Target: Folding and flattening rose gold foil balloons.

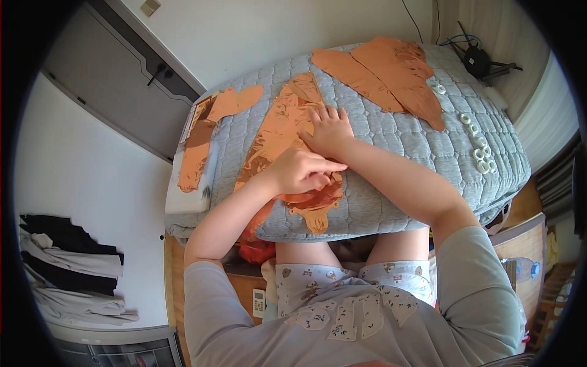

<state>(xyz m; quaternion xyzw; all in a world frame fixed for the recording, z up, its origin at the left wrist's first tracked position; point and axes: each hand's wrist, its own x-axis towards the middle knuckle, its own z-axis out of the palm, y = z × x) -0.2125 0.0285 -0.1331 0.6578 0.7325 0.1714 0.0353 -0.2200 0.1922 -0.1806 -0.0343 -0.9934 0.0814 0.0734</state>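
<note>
Left hand (298, 171) sits nearest the body, fingers (327, 165) curled in and pinching at the lower end of a crumpled copper foil balloon (278, 131), right by its flat filling tab (316, 220), which pokes toward the near edge of the bed. Exact grip is hidden by the knuckles; it looks closed on foil, not open. Right hand (330, 130) lies just beyond the left, fingers spread flat, palm pressing the same foil down onto the grey quilted bed cover (391, 202); it holds nothing, only pins it. The balloon runs away from both hands toward the far left, wrinkled and limp, so judging by that it is flattened or not filled. Left of the fingers, more copper foil shapes (202, 137) lie on a white flat box or tray (183, 196), also flat. Far right beyond the fingers, two larger smooth foil pieces (391, 73) overlap near the head of the bed, untouched. Right of the fingers, a scatter of small white rings (480, 150) lies on the cover. My read: early stage, one piece in hand, every other piece still flat and waiting. Beyond the bed, a black device with cables (480, 61) sits in the corner.
</note>
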